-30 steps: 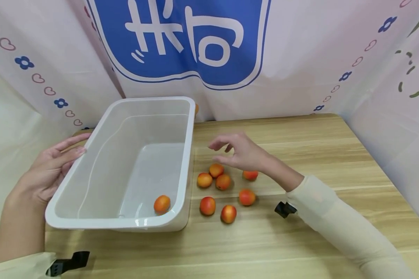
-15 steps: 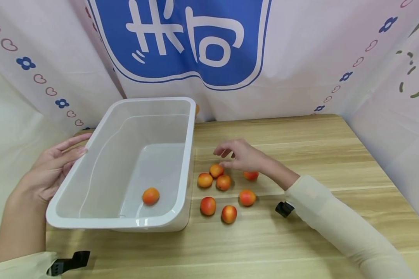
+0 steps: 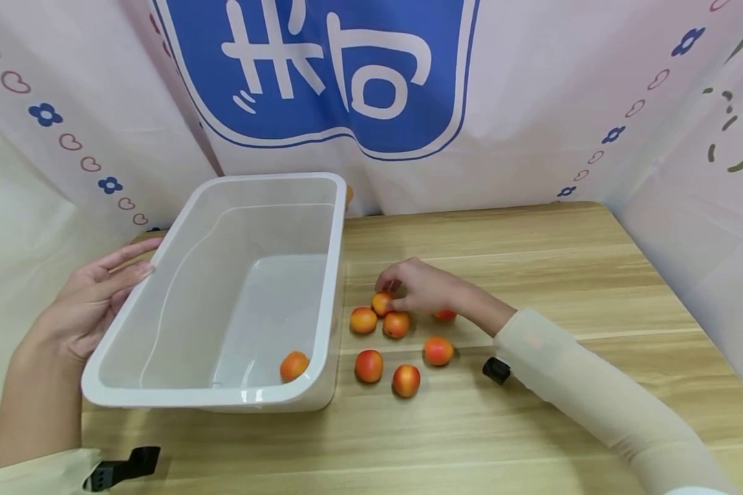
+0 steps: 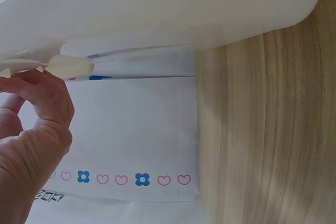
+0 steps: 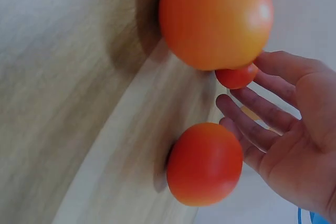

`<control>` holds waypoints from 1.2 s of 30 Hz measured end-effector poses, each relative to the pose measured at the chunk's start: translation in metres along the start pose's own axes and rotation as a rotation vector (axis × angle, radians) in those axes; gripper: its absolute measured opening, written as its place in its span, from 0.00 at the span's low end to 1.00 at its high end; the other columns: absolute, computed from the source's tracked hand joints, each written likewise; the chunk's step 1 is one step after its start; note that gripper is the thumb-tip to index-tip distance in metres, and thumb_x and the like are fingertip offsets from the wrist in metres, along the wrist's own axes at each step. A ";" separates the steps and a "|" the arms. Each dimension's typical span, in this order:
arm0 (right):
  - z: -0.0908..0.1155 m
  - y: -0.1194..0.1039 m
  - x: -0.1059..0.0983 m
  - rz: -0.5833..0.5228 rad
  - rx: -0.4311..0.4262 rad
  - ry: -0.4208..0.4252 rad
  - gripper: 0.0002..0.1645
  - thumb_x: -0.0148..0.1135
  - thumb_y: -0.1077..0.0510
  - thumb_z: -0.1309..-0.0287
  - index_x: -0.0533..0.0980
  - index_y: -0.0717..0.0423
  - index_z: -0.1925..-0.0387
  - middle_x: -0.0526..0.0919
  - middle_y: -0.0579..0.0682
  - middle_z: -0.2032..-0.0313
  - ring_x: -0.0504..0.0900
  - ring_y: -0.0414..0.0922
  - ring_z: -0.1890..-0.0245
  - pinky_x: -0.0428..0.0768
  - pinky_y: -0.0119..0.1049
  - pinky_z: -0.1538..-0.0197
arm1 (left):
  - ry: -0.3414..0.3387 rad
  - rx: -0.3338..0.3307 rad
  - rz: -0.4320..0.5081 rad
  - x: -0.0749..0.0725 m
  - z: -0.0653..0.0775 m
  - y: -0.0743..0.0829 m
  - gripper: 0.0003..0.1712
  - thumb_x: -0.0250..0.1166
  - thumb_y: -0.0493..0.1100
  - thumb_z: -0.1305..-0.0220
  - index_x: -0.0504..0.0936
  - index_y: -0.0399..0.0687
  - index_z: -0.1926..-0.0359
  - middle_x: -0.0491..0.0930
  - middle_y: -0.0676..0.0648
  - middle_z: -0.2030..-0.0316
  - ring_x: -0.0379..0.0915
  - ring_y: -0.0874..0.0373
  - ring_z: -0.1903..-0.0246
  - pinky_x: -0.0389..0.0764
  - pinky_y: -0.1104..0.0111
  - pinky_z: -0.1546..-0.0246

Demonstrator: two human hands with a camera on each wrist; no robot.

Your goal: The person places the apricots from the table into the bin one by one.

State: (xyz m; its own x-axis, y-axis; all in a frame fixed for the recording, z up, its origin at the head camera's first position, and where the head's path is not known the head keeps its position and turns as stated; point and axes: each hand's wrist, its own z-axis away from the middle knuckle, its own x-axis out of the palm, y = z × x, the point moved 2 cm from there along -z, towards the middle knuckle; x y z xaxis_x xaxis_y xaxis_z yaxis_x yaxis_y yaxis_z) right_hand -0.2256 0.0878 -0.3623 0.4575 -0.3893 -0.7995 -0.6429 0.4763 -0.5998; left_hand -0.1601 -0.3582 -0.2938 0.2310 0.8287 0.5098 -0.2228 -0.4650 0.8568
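Note:
My left hand (image 3: 89,299) grips the left rim of a white plastic tub (image 3: 161,394), thumb and fingers pinching the edge. The left wrist view shows that same hand (image 4: 39,111) at the rim. One orange fruit (image 3: 294,366) lies inside the tub near its front right corner. To the right of the tub, my right hand (image 3: 424,285) reaches down with thumb and fingers around a small round orange-red fruit (image 3: 381,303). In the right wrist view, the held fruit (image 5: 236,77) is partly hidden behind a nearer one (image 5: 215,19).
Close beside the right hand sit two orange fruits (image 3: 363,320) (image 3: 396,324). Redder ones (image 3: 368,366) (image 3: 406,380) (image 3: 438,350) lie nearer, and another (image 3: 446,315) is partly under the wrist. An orange thing (image 3: 349,196) peeks out behind the tub. Printed cloth (image 3: 508,137) borders the wooden table (image 3: 563,275).
My right hand has come down and nearer, closing its fingers around the rear fruit. The fruit in the tub has rolled left, then back right. The left hand stays at the rim.

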 end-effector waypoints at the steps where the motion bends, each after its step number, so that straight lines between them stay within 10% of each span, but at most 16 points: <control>1: 0.000 0.000 0.001 0.002 0.000 -0.003 0.13 0.71 0.65 0.37 0.84 0.64 0.52 0.88 0.53 0.54 0.87 0.48 0.54 0.87 0.40 0.44 | 0.003 -0.002 -0.002 0.000 0.000 0.000 0.26 0.44 0.24 0.21 0.83 0.43 0.37 0.88 0.39 0.51 0.89 0.49 0.58 0.91 0.59 0.62; 28: -0.010 0.000 0.002 0.042 0.026 -0.067 0.19 0.71 0.62 0.35 0.83 0.65 0.45 0.88 0.54 0.50 0.86 0.46 0.51 0.85 0.38 0.42 | -0.008 -0.002 -0.026 -0.002 0.001 0.001 0.26 0.44 0.24 0.21 0.83 0.43 0.37 0.88 0.39 0.52 0.89 0.49 0.58 0.91 0.59 0.61; 36: -0.013 -0.003 -0.015 -0.069 -0.004 0.084 0.17 0.72 0.64 0.41 0.84 0.65 0.49 0.89 0.55 0.54 0.88 0.48 0.57 0.89 0.37 0.52 | -0.006 -0.007 -0.030 -0.001 0.000 0.001 0.27 0.44 0.24 0.21 0.83 0.43 0.36 0.88 0.39 0.52 0.89 0.48 0.58 0.91 0.59 0.62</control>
State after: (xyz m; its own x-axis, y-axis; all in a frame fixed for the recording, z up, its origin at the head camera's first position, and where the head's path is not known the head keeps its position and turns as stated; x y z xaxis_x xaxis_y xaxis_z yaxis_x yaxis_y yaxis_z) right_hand -0.2384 0.0821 -0.3483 0.4476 -0.4856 -0.7509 -0.6142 0.4433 -0.6528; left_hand -0.1609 -0.3592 -0.2931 0.2432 0.8404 0.4844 -0.2227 -0.4376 0.8711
